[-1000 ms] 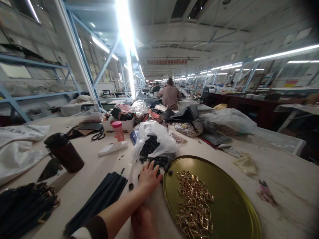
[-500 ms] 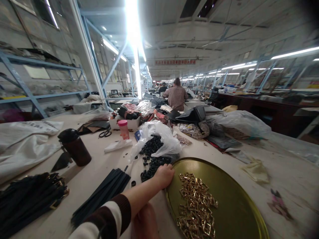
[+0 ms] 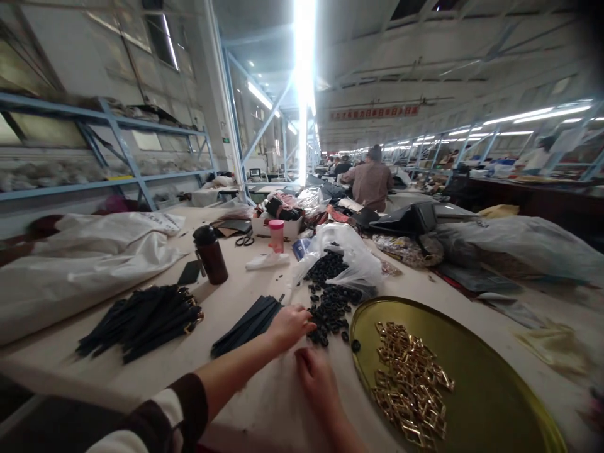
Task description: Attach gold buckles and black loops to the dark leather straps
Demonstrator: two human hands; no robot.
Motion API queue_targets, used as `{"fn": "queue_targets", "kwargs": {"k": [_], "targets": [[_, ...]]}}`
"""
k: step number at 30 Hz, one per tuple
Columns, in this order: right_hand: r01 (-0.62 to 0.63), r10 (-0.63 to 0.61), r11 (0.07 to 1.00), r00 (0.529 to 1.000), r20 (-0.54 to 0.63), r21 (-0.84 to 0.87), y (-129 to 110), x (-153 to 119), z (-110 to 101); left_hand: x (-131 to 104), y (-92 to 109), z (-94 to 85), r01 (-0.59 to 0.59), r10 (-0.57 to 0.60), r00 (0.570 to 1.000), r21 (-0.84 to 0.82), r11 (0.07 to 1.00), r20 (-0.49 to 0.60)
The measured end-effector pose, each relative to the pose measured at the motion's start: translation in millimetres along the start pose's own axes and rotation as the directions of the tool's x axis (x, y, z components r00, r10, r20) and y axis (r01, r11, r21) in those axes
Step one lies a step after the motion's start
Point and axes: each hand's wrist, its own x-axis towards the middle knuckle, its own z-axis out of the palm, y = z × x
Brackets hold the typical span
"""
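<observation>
My left hand point(image 3: 290, 326), below a striped sleeve, reaches over the near left edge of a pile of small black loops point(image 3: 330, 308). Its fingers look slightly apart, and I see nothing held in them. Just below it, my right hand point(image 3: 319, 380) hovers close to the tabletop with its fingers curled together; whatever may be inside is hidden. A bundle of flat black straps point(image 3: 248, 324) lies left of my left hand. Right of both hands is a round gold-coloured tray point(image 3: 491, 371) holding a heap of gold metal buckles point(image 3: 413, 377).
More black straps with gold buckles point(image 3: 146, 318) lie on the left. Behind stand a dark bottle point(image 3: 211, 257), a pink-lidded cup point(image 3: 276, 236), scissors point(image 3: 244, 240) and a clear plastic bag point(image 3: 358, 258). A white sack point(image 3: 108, 258) covers the far left. A person point(image 3: 370, 182) sits ahead.
My left hand has let go of the tray's rim and moved left to the black loops. My right hand has come forward from under the left arm. The view has swung left.
</observation>
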Motion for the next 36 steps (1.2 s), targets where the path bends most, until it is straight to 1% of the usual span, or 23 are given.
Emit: {"fn": "queue_targets", "kwargs": {"k": [2,4,6,7,9,11,13,15,17,19,21,23,25,26,27,29,32,34,36], "targets": [[-0.030,0.030,1.000,0.999,0.041,0.004,-0.9,-1.5,-1.0,-21.1,-35.0,-15.3,0.134,-0.134,0.991,0.018,0.991,-0.017],[-0.057,0.056,0.998,0.997,0.052,0.020,-1.2,-2.5,-1.0,-39.4,-67.7,-25.7,0.276,-0.275,0.961,0.031,0.961,-0.024],[-0.073,0.071,0.997,0.997,0.042,0.038,-1.4,-3.2,-0.3,-53.1,-93.0,-29.2,0.385,-0.385,0.923,0.023,0.923,0.000],[-0.084,0.082,0.995,0.996,0.037,0.047,-1.4,-3.6,0.2,-57.8,-102.1,-28.8,0.426,-0.426,0.905,0.010,0.905,0.020],[-0.107,0.106,0.992,0.994,0.026,0.064,-1.5,-4.7,1.0,-63.2,-113.7,-25.8,0.484,-0.482,0.874,-0.031,0.874,0.065],[-0.131,0.130,0.988,0.991,0.013,0.080,-1.4,-6.6,1.6,-65.3,-119.3,-23.5,0.519,-0.510,0.853,-0.089,0.850,0.111],[-0.151,0.152,0.984,0.988,-0.005,0.100,-1.6,-9.4,2.3,-66.6,-121.7,-24.8,0.535,-0.515,0.844,-0.157,0.830,0.150],[-0.169,0.174,0.977,0.984,-0.029,0.127,-2.8,-12.6,3.3,-68.9,-122.0,-30.2,0.534,-0.507,0.845,-0.231,0.813,0.170],[-0.187,0.198,0.969,0.979,-0.053,0.164,-5.5,-15.4,4.1,-72.7,-118.3,-38.4,0.515,-0.491,0.857,-0.310,0.799,0.157],[-0.207,0.226,0.956,0.971,-0.072,0.208,-9.7,-17.2,4.0,-78.4,-107.8,-46.7,0.476,-0.468,0.875,-0.401,0.783,0.125],[-0.233,0.263,0.938,0.961,-0.090,0.256,-15.7,-18.3,2.0,-87.4,-89.1,-52.0,0.419,-0.427,0.898,-0.509,0.752,0.107],[-0.269,0.312,0.913,0.945,-0.099,0.306,-23.7,-19.6,-2.0,-101.3,-63.6,-52.4,0.361,-0.357,0.924,-0.628,0.689,0.140],[-0.305,0.357,0.883,0.930,-0.089,0.357,-34.3,-22.5,-7.5,-120.1,-35.5,-47.6,0.337,-0.253,0.940,-0.745,0.575,0.229],[-0.318,0.372,0.868,0.925,-0.076,0.381,-40.4,-24.7,-10.7,-130.6,-22.1,-43.8,0.350,-0.202,0.937,-0.792,0.500,0.286],[-0.329,0.383,0.854,0.922,-0.059,0.402,-46.8,-27.4,-13.9,-141.0,-10.0,-39.6,0.375,-0.146,0.927,-0.828,0.418,0.346],[-0.349,0.397,0.832,0.918,-0.023,0.432,-59.6,-33.5,-20.4,-159.8,9.1,-30.8,0.431,-0.052,0.900,-0.868,0.248,0.432],[-0.387,0.425,0.802,0.905,0.023,0.455,-75.0,-42.8,-28.1,-178.1,24.9,-20.7,0.497,0.047,0.866,-0.867,0.029,0.498],[-0.410,0.445,0.783,0.895,0.038,0.468,-81.4,-48.0,-30.8,-184.4,29.9,-17.5,0.526,0.089,0.850,-0.847,-0.076,0.520],[-0.424,0.461,0.769,0.886,0.046,0.479,-85.2,-51.7,-31.3,-188.4,33.0,-17.1,0.549,0.116,0.836,-0.822,-0.150,0.537]]}}
